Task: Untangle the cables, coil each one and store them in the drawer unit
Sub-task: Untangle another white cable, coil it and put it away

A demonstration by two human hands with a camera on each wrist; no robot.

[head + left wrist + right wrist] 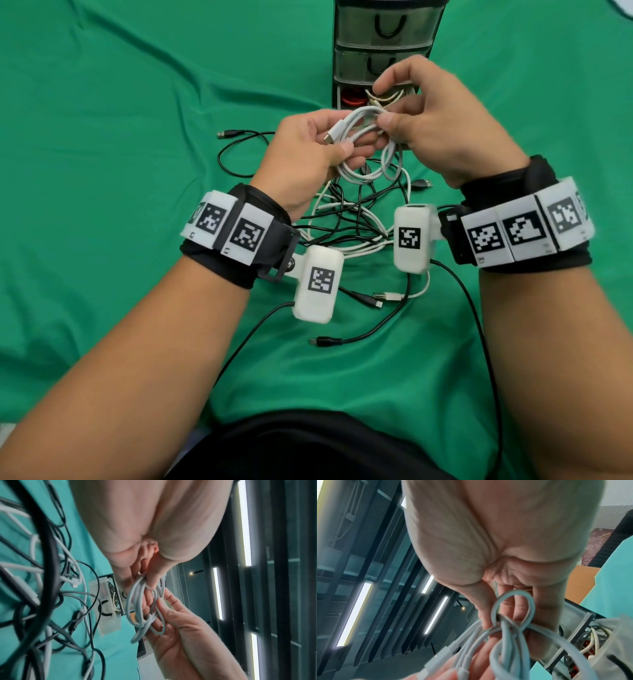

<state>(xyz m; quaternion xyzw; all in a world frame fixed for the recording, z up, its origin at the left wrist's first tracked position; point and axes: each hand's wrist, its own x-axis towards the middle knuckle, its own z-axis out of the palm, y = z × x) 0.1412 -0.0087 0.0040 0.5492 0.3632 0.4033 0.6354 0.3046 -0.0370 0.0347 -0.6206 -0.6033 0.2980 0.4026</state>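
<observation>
Overhead, both hands are raised above the green-covered tabletop (102, 137), working a white cable (363, 137) coiled into several loops. Left hand (308, 154) pinches the loops between thumb and fingers, a metal plug end sticking out beside the thumb. Right hand (435, 120) pinches the other side of the same coil with thumb and curled fingers. Below the hands, a tangle of black and white cables (349, 219) lies on the cloth, loose plug ends spread toward the person. Drawer unit (387, 44) stands just beyond the hands; its bottom drawer is pulled open with a red cable (352, 99) and a cream one inside, the upper two drawers are shut. Left wrist view: left hand (150, 563) fingers curl round the pale coil (142, 604), right hand (180, 626) grips it from the far side, cable tangle (42, 574) blurred at left, the open drawer behind. Right wrist view: right hand (513, 588) fingers hooked through a loop of the white cable (513, 635), several plug ends bunched near the bottom edge, drawer unit (573, 635) at lower right with cables inside.
</observation>
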